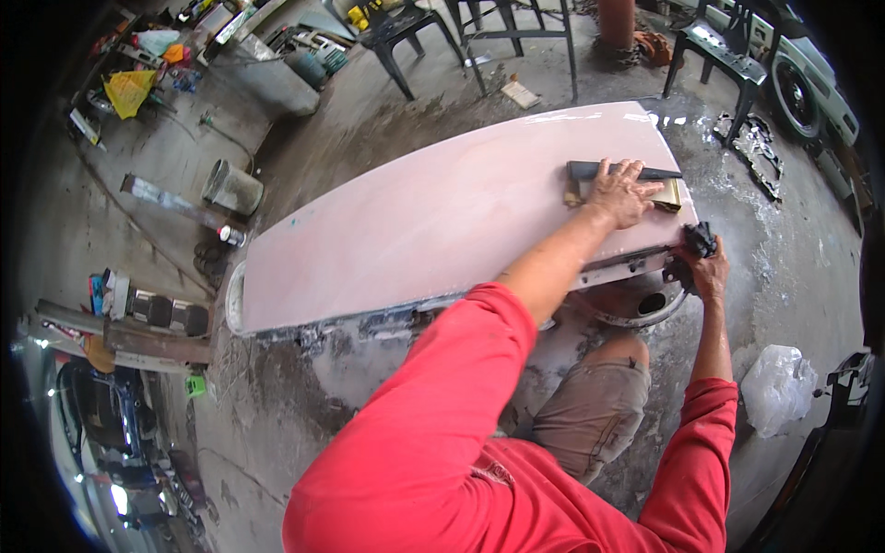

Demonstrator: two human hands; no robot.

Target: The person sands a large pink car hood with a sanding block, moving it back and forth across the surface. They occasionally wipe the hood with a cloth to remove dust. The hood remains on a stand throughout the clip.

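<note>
A long panel coated in pale pink (433,203), apparently a car body panel, lies before me with its glossy wet surface upward. My left hand (619,195) rests near its right end, fingers spread over a sanding block (668,195) and pressing it against the surface. Along the block's far side runs a dark, straight-edged strip (590,170). At the panel's near right corner, my right hand (710,269) grips a crumpled black cloth (701,240). That hand's fingertips are partly hidden behind the cloth and the edge.
Under the panel's right end stands a round, pale stand (636,302). A clear plastic bag (779,389) lies on the wet floor at right. Dark plastic chairs (406,32) stand beyond the panel. A bucket (232,187) and a white-capped bottle (231,236) are to the left.
</note>
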